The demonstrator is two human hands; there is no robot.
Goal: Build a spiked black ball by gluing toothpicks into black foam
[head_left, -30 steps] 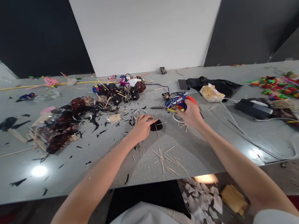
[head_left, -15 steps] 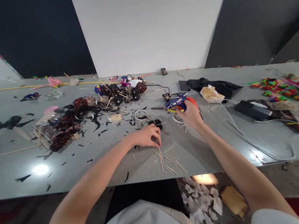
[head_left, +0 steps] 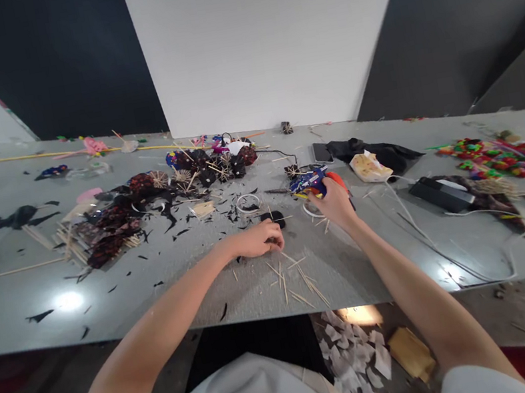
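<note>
My right hand [head_left: 336, 202] is wrapped around a blue hot glue gun [head_left: 308, 180] with an orange part, held low over the table. My left hand [head_left: 260, 237] is closed at the fingertips on a thin wooden stick [head_left: 287, 256], which slants down to the right. Just beyond that hand lies a round black piece [head_left: 274, 219] with thin sticks crossing it. Several loose wooden sticks [head_left: 311, 283] are scattered on the tabletop nearer to me. A white ring [head_left: 248, 203] lies behind the black piece, and a second ring is partly covered by my right hand.
Dark balls bristling with sticks [head_left: 216, 164] are heaped at the back. Black scraps litter the left side of the grey table [head_left: 124, 309]. A white cable [head_left: 411, 217] runs across the right, near a black power bank [head_left: 439, 194] and colourful pieces [head_left: 476, 155].
My left fingers have closed together, and a stick now shows slanting from their tips. My right hand stays in place on the glue gun.
</note>
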